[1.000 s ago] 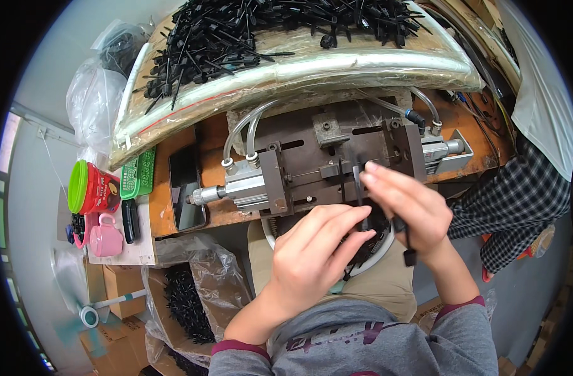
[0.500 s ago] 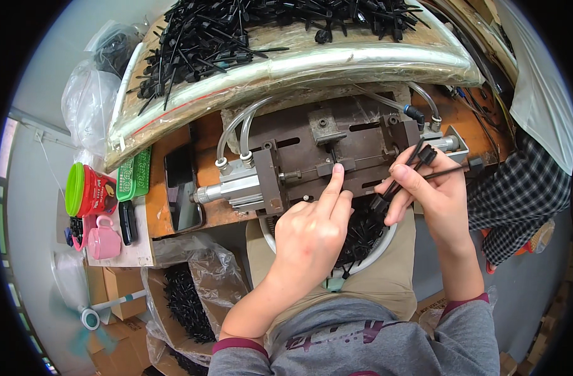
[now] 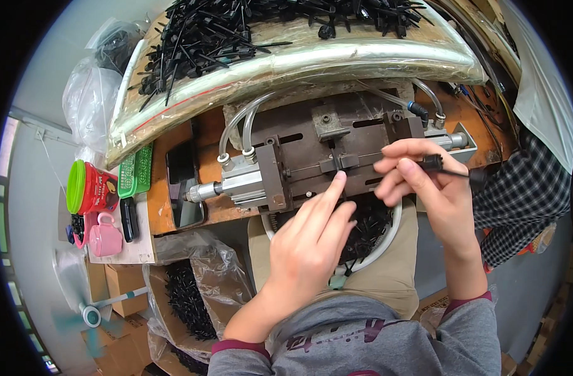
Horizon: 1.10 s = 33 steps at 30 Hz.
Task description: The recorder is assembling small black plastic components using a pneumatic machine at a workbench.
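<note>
My left hand [image 3: 305, 241] has its index finger stretched out, the tip at the small metal block [image 3: 349, 160] in the middle of the brown metal fixture [image 3: 302, 156]. A thin black piece [image 3: 332, 150] stands in that block's slot. To the right, my right hand [image 3: 446, 200] is raised with a black cable tie [image 3: 433, 163] lodged among its fingers; the strap sticks out to the right. Its thumb and fingertips are apart. Below my hands, a white-rimmed container [image 3: 394, 230] on my lap holds black cable ties [image 3: 371, 225], partly hidden by my left hand.
Pneumatic cylinders [image 3: 239, 182] with clear hoses [image 3: 231, 128] flank the fixture. A raised tray [image 3: 299, 59] of black cable ties spans the back. Left are a phone [image 3: 185, 182], green basket [image 3: 135, 172], red tub [image 3: 101, 191], pink cup [image 3: 106, 238] and fan [image 3: 91, 316]. A person's checked trousers [image 3: 524, 194] show right.
My right hand's fingers have spread, and fewer black cable ties show in it. My left fingertip has slid slightly down from the block.
</note>
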Available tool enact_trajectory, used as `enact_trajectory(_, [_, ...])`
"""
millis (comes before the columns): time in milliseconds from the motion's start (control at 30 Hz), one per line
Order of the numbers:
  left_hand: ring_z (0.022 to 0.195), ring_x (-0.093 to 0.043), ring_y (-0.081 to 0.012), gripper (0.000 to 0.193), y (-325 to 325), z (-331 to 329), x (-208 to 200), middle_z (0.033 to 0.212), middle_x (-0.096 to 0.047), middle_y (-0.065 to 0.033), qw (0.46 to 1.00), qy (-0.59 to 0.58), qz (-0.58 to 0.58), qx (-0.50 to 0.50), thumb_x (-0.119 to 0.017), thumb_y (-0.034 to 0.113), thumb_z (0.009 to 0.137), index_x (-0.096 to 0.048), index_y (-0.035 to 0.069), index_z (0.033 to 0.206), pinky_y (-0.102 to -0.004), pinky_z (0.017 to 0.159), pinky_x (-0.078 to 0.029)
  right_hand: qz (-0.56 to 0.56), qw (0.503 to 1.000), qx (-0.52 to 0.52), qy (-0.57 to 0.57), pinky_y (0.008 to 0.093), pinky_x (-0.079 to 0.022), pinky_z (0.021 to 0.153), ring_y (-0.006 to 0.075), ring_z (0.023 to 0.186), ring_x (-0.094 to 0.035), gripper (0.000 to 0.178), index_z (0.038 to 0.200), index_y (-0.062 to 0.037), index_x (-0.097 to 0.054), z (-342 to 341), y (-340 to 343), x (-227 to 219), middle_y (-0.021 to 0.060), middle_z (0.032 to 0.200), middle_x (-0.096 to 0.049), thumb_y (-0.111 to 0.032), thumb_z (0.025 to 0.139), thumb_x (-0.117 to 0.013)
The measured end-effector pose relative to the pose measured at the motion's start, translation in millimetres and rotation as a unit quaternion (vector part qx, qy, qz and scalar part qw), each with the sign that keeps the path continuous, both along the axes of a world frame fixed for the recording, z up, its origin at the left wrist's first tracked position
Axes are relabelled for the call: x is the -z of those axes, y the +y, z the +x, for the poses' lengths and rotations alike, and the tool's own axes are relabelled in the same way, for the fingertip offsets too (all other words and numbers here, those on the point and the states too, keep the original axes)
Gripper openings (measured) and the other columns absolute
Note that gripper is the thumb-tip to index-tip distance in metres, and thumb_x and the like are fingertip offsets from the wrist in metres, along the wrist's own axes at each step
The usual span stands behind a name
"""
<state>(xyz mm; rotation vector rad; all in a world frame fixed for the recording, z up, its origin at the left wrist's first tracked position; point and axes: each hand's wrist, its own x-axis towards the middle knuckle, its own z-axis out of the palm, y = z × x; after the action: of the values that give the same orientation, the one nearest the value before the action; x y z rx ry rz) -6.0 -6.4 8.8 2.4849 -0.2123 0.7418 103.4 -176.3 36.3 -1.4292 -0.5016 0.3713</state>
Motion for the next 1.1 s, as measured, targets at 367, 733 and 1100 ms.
enact_trajectory(367, [0.066,-0.068,-0.0196,0.031,1.9,14.1,5.1,0.118,-0.071,-0.0104,0.993,0.061,0.097,-0.037,-0.082,0.010,0.070,-0.072,0.005,0.099,-0.0291,0.061,-0.054,-0.165,0.878,0.005,-0.449,0.0371,-0.061,0.087,0.0344,0.109,-0.068,0.060,0.130,0.0105,-0.055,0.6,-7.5,12.9,0.0246,0.125,-0.064,0.025,0.072,-0.056])
enact_trajectory(733, [0.083,-0.071,-0.0153,0.037,-7.3,-0.3,-11.1,0.097,-0.068,-0.0113,0.949,0.035,-0.306,0.064,-0.085,-0.004,0.070,-0.070,-0.003,0.104,-0.0252,0.068,-0.059,-0.173,0.768,0.001,-0.617,0.0337,-0.060,0.080,0.0293,0.103,-0.071,0.048,0.128,0.0102,-0.059,6.4,7.8,18.1,0.0263,0.126,-0.063,-0.007,0.083,-0.061])
enact_trajectory(1100, [0.077,-0.071,-0.0220,0.028,-0.6,16.8,13.0,0.119,-0.070,-0.0142,0.996,0.009,0.086,-0.027,-0.082,0.009,0.070,-0.071,0.001,0.095,-0.0312,0.067,-0.056,-0.126,0.916,0.063,-0.376,0.0213,-0.046,0.053,0.0067,0.056,-0.055,0.030,0.102,0.0044,-0.065,3.4,-14.3,11.8,0.0047,0.069,-0.064,-0.007,0.080,-0.081])
